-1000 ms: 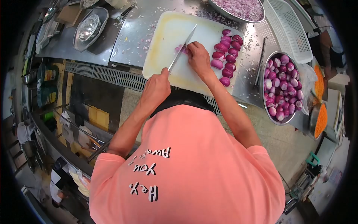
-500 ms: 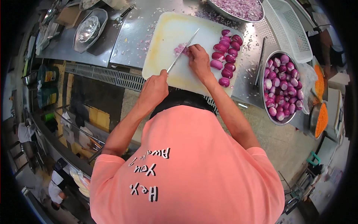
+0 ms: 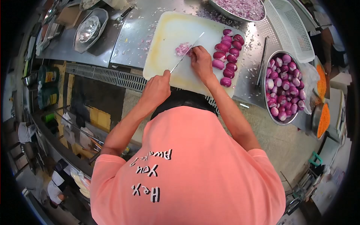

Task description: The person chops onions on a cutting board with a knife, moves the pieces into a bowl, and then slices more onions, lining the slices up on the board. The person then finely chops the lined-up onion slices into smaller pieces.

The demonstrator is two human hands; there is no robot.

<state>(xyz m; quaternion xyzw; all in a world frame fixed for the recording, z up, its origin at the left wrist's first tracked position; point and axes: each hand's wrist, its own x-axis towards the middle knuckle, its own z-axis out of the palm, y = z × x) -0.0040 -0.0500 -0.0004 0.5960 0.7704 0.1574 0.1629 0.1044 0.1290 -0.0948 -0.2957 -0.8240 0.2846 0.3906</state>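
My left hand is closed around the handle of a knife, whose blade points away and to the right over a white cutting board. My right hand has its fingers curled down beside the blade, on a piece of red onion mostly hidden under the fingertips. Chopped onion lies in a small pile just left of the blade. Peeled red onion halves stand in two rows along the board's right side.
A metal bowl of onions stands right of the board, near a dark long tool. Behind are a bowl of chopped onion and a white plastic basket. A metal dish sits at the left. Orange shreds fill a container at far right.
The knife has shifted slightly to the right, and my right hand has drawn back a little with it. More of the chopped pile shows left of the blade.
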